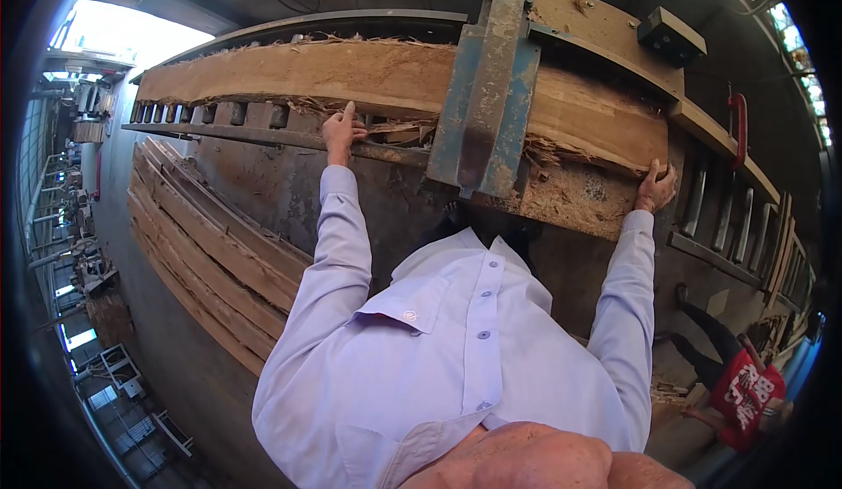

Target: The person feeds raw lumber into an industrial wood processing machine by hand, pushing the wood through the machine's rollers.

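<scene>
A long rough-edged wooden board (377,72) lies along a roller bed and passes beneath the blue metal housing (487,94) of a saw machine. At the board's near edge, left of the housing, is my left hand (344,133). Its index finger reaches up against the wood and its other fingers are bent. My right hand (656,189) grips the near corner at the board's right end, with the fingers partly hidden. Splinters and torn bark (548,150) hang along the near edge, over a sawdust-covered table (583,199).
Several long planks (210,243) lie stacked at the left. More rollers (724,217) continue at the right, near a red clamp (738,129). A dark box (671,37) sits behind the housing. A person in a red shirt (745,397) is at the lower right.
</scene>
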Motion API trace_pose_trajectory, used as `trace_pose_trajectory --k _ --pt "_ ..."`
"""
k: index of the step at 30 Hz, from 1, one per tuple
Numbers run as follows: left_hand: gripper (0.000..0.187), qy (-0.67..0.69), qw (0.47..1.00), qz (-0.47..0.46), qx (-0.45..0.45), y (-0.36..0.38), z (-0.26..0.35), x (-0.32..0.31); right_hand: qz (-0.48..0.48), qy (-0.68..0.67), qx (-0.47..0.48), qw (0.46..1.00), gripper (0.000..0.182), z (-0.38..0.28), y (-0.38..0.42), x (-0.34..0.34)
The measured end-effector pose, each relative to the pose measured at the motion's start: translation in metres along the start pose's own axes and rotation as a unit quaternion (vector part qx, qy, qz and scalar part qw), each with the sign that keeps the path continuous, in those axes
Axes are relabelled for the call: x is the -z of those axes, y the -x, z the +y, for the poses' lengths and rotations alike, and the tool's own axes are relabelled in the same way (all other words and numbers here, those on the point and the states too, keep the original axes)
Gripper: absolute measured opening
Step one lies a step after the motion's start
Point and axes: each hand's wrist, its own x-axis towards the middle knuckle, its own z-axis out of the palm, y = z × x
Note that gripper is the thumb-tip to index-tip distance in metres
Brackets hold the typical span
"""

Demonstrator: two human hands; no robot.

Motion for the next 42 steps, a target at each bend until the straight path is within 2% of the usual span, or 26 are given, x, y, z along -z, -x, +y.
trace_pose_trajectory --k 9,18,20,28,33,39,41,42 --pt "0.051 -0.011 1.0 -0.014 0.007 0.006 0.003 -0.006 -0.002 0.02 -0.001 1.0 0.07 0.017 -0.008 -0.005" --pt "0.054 0.004 1.0 -0.014 0.008 -0.004 -0.006 -0.008 0.002 0.006 0.014 1.0 0.07 0.001 -0.005 -0.004" --pt "0.052 -0.01 1.0 -0.009 -0.001 -0.002 -0.008 -0.01 0.011 0.03 -0.007 0.999 0.07 0.009 0.002 0.001" --pt "0.048 -0.033 0.998 0.009 -0.049 0.008 -0.006 -0.013 -0.01 -0.001 0.008 1.0 0.07 0.005 0.008 0.009" --pt "0.052 -0.056 0.996 0.019 -0.064 0.009 0.001 -0.013 -0.027 -0.019 0.013 0.999 0.071 0.005 0.008 0.004" --pt "0.055 -0.064 0.995 0.031 -0.066 0.014 -0.001 -0.02 0.036 -0.021 0.055 0.998 0.07 0.022 0.007 -0.007" --pt "0.055 -0.071 0.995 0.044 -0.059 0.017 -0.005 -0.022 -0.029 -0.02 0.025 0.999 0.075 0.025 0.003 0.001" --pt "0.055 -0.073 0.995 0.043 -0.06 0.018 -0.006 -0.023 -0.029 -0.02 0.023 0.999 0.075 0.024 0.0 0.002"
